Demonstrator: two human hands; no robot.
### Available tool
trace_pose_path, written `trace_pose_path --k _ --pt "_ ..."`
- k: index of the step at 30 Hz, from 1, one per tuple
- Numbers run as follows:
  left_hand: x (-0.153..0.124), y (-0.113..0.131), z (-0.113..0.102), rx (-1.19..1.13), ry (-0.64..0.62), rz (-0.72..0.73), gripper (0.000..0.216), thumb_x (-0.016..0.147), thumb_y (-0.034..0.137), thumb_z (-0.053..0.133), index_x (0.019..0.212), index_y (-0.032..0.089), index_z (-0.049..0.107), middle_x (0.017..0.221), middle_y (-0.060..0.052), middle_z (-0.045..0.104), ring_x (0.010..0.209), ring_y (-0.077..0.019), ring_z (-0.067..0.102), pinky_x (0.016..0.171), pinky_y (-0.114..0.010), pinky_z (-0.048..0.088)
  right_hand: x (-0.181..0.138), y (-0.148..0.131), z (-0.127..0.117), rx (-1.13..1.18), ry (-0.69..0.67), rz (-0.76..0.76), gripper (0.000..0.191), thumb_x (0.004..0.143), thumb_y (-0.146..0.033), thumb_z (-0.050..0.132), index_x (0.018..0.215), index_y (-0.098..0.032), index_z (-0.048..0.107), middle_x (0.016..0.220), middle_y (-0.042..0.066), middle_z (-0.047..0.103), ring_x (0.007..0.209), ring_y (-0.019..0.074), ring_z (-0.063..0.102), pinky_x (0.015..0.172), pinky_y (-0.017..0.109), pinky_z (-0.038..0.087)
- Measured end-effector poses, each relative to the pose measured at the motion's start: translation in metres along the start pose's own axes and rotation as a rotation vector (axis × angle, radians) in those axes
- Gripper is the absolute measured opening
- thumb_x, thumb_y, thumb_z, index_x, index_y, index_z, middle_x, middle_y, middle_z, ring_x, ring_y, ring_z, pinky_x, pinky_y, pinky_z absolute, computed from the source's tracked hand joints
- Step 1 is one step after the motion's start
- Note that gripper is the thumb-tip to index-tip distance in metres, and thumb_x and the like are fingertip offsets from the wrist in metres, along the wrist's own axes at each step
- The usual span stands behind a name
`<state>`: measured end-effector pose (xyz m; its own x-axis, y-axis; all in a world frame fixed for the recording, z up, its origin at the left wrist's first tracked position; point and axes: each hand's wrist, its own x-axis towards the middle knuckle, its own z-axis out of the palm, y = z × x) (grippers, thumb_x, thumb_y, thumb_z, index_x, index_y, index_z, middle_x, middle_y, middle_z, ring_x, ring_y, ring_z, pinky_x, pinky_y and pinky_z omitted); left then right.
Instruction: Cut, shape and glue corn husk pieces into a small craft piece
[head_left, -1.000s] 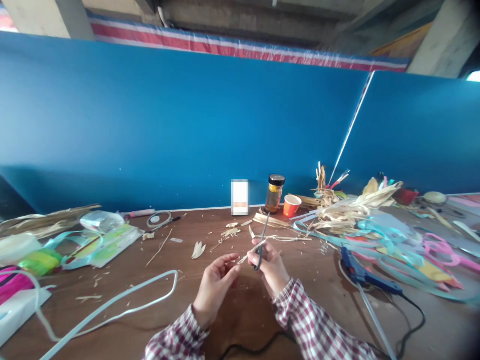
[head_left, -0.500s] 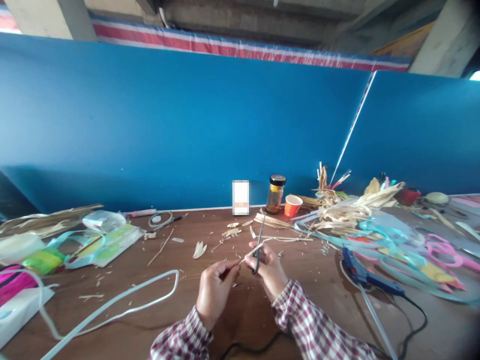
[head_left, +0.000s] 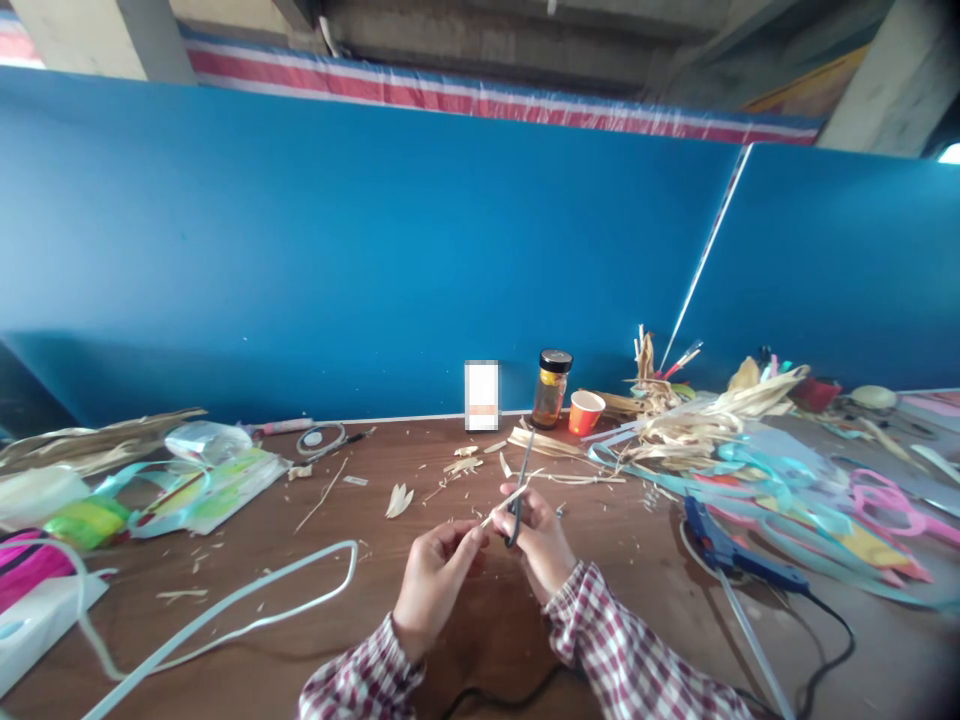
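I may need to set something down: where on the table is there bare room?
The table has nearly bare patches between the right hand and blue glue gun, and between the left hand and white loop. Pale husks and coloured scraps crowd the right; a green bundle and clear plastic, the far left.

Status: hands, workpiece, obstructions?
Left hand pinching pale strip. Right hand holding scissors. Scraps ahead, glue gun off right; neither touching hands.

Two hands (head_left: 436, 580) (head_left: 544, 540), one pair of dark scissors (head_left: 516, 510) — one lidded jar (head_left: 550, 398).
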<state>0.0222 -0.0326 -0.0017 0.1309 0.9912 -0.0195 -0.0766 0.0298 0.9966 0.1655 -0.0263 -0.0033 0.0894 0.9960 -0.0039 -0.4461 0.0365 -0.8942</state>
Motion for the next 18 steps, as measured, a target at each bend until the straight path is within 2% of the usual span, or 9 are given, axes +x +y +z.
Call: trace_pose_path --k 6,11,14,18 --pt "-0.0024 0.0031 0.0024 -0.180 0.004 -0.139 0.032 0.064 0.043 0.073 0.072 0.012 0.066 0.063 -0.002 0.066 0.052 -0.0087 0.055 0.052 -0.019 0.046 0.0004 0.0005 -0.0009 -0.014 0.012 -0.020 0.044 0.060 -0.020 0.079 0.098 -0.018 0.057 0.069 -0.004 0.062 0.060 0.0091 0.054 0.046 0.018 0.033" --pt "-0.0028 0.0063 0.0027 -0.182 0.023 -0.159 0.032 0.062 0.042 0.073 0.066 0.012 0.064 0.059 -0.001 0.063 0.048 -0.0070 0.052 0.048 -0.018 0.043 0.0007 -0.0003 0.0002 -0.009 -0.001 -0.011 0.046 0.057 -0.019 0.080 0.097 -0.018 0.056 0.067 -0.004 0.062 0.058 0.0095 0.054 0.045 0.018 0.033" --pt "-0.0009 0.0050 0.0013 -0.165 0.011 -0.119 0.031 0.064 0.040 0.073 0.074 0.012 0.066 0.064 -0.003 0.065 0.052 -0.0079 0.053 0.049 -0.018 0.044 0.0004 -0.0001 -0.0005 -0.008 -0.003 -0.022 0.044 0.059 -0.019 0.078 0.097 -0.018 0.056 0.067 -0.004 0.062 0.059 0.0094 0.054 0.047 0.018 0.034" --pt "0.0018 0.0004 -0.0006 -0.074 0.004 0.030 0.043 0.059 0.034 0.077 0.095 0.014 0.068 0.080 -0.006 0.070 0.068 -0.0148 0.061 0.059 -0.023 0.050 0.0005 0.0008 -0.0022 -0.013 0.005 -0.032 0.043 0.060 -0.017 0.077 0.098 -0.018 0.057 0.069 -0.004 0.061 0.059 0.0089 0.053 0.047 0.018 0.035"
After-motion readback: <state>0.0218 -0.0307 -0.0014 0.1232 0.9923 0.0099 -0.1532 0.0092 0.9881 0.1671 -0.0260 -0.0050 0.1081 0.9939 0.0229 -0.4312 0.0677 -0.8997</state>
